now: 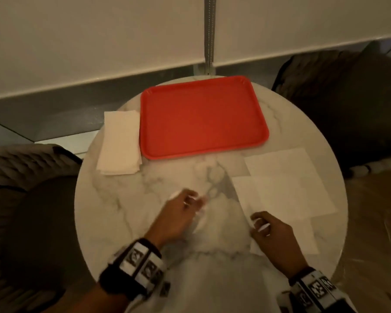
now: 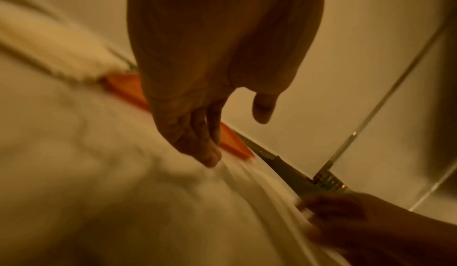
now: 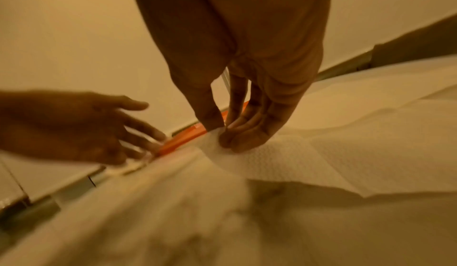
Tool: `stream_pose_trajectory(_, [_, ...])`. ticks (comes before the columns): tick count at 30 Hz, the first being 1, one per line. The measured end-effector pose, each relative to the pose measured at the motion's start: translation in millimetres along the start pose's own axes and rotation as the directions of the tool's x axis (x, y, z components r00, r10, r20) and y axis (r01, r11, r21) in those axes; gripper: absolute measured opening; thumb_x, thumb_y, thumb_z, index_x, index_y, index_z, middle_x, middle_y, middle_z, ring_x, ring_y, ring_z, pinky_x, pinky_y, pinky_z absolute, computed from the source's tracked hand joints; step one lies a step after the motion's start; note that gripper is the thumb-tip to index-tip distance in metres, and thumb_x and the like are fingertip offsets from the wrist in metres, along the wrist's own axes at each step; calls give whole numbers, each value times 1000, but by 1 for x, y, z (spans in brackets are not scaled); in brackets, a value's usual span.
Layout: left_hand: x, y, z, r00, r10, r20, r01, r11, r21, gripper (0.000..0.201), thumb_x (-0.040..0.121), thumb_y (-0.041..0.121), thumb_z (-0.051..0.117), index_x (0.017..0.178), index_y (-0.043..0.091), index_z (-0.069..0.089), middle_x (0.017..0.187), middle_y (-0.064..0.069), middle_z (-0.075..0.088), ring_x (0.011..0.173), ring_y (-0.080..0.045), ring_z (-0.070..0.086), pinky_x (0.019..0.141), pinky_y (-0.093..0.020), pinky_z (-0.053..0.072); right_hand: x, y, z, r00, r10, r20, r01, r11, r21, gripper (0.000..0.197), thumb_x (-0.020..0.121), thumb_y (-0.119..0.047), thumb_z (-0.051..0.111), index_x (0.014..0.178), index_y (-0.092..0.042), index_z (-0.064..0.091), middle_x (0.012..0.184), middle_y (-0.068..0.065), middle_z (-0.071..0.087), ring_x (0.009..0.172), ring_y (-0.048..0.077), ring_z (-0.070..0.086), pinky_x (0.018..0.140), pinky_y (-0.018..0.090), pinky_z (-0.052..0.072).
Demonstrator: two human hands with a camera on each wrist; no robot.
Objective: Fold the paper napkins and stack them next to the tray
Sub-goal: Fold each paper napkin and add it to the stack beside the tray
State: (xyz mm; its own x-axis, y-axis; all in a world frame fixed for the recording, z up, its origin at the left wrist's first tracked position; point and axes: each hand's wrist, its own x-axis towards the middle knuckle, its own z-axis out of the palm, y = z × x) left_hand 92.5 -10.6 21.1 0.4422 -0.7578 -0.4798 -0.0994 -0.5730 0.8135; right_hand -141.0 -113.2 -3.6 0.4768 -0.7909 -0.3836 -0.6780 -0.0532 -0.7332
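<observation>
A red tray (image 1: 203, 116) lies at the back of the round marble table (image 1: 145, 199). Touching its left side is a stack of folded white napkins (image 1: 120, 143). Unfolded napkins (image 1: 287, 188) lie overlapping at the right front. My right hand (image 1: 257, 222) pinches the near left corner of the top unfolded napkin (image 3: 284, 162) between thumb and fingers (image 3: 237, 141). My left hand (image 1: 194, 199) is over the bare marble just left of that corner, fingers spread and holding nothing (image 3: 138, 133). In the left wrist view its fingertips (image 2: 210, 159) point down at the table near the napkin's edge.
A dark upholstered chair (image 1: 20, 199) stands at the left of the table and another (image 1: 348, 105) at the back right. A white blind with a bead chain (image 1: 210, 35) hangs behind the tray. The table's rim curves close to my wrists.
</observation>
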Motion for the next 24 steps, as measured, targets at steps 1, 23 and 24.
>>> stream_pose_trajectory(1, [-8, 3, 27, 993, -85, 86, 93, 992, -87, 63, 73, 68, 63, 106, 15, 67, 97, -9, 76, 85, -17, 72, 88, -39, 57, -1, -3, -4, 1000, -12, 26, 10, 997, 72, 23, 81, -3, 72, 94, -21, 67, 77, 3, 68, 54, 5, 61, 53, 15, 49])
stream_pose_trajectory(23, [-62, 102, 80, 989, -107, -98, 58, 911, -409, 34, 94, 16, 40, 112, 12, 68, 114, -14, 71, 97, -27, 65, 82, -41, 49, 33, 66, -73, 982, -51, 184, 106, 947, -304, 58, 95, -48, 52, 145, -21, 44, 133, 3, 41, 122, 23, 50, 102, 38, 44])
stream_pose_trajectory(24, [-66, 105, 77, 994, -87, -73, 40, 867, -497, 36, 95, 14, 38, 116, 10, 67, 115, -14, 72, 98, -26, 66, 82, -39, 52, 29, 57, -76, 983, -91, 162, 138, 943, -303, 56, 95, -51, 50, 144, -24, 46, 133, 3, 43, 123, 23, 49, 102, 39, 44])
